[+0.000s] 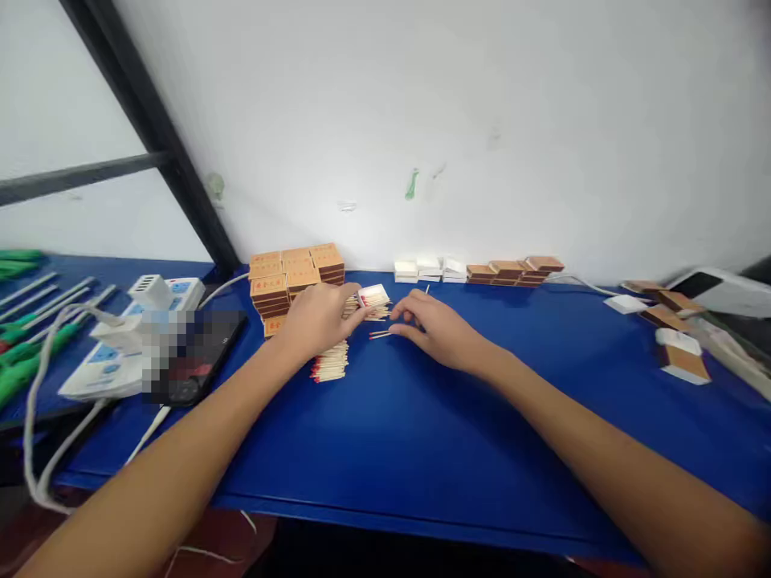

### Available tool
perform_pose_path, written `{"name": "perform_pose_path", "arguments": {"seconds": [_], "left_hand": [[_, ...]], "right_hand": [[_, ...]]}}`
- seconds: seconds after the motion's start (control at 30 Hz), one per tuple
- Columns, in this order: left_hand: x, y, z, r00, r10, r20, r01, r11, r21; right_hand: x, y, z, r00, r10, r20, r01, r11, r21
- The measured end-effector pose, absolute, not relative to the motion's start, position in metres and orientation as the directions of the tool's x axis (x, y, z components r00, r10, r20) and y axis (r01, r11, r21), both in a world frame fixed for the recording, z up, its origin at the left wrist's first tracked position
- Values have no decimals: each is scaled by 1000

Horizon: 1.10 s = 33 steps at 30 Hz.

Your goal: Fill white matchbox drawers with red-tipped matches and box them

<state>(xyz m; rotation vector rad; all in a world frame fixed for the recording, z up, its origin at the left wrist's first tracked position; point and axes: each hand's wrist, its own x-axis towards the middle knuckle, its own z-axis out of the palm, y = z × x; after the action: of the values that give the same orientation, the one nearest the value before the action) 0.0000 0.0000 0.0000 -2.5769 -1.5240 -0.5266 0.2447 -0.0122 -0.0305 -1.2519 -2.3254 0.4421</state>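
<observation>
My left hand (319, 317) is closed on a small white matchbox tray (374, 297) that has red-tipped matches in it, held just above the blue table (422, 417). My right hand (437, 327) rests beside it with fingers curled, its fingertips pinching at a few loose matches (379, 334) on the table. A pile of matches (330, 363) lies under my left wrist. A stack of orange matchboxes (295, 277) stands right behind my left hand.
White trays (429, 269) and brown sleeves (515, 271) line the wall at the back. More boxes (680, 353) lie at the right. A power strip (162, 293), a black phone (201, 353), cables and green-handled tools (24, 353) occupy the left.
</observation>
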Motion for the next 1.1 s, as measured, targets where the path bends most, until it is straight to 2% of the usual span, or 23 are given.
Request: {"name": "perform_pose_path", "arguments": {"seconds": [0.17,0.3,0.53,0.63,0.8,0.87,0.97,1.1], "left_hand": [[-1,-1,0,427,841,331,875,-477,85],[-1,-2,3,453,834,314,860,-501,92],[3,-7,0,579,759,298,775,-626,90],[5,-8,-5,620,702,350,723,-685,93],[4,-5,-6,560,736,381,756,-642,130],[3,-3,-3,522,767,374,785,-603,141],[1,-1,-1,491,787,373,807,-572,145],[0,0,-2,487,789,374,804,-573,162]], "right_hand": [[231,-14,-34,-550,818,169,688,559,-462],[240,-15,-30,-571,800,182,697,590,-407],[254,-9,-22,-432,789,437,666,606,-435],[250,-10,-20,-441,763,473,662,632,-403],[271,4,-19,-371,757,537,720,600,-348],[288,18,-24,-344,788,510,775,545,-319],[312,40,-36,-405,813,419,797,538,-274],[328,58,-47,-390,865,314,838,475,-269]]}}
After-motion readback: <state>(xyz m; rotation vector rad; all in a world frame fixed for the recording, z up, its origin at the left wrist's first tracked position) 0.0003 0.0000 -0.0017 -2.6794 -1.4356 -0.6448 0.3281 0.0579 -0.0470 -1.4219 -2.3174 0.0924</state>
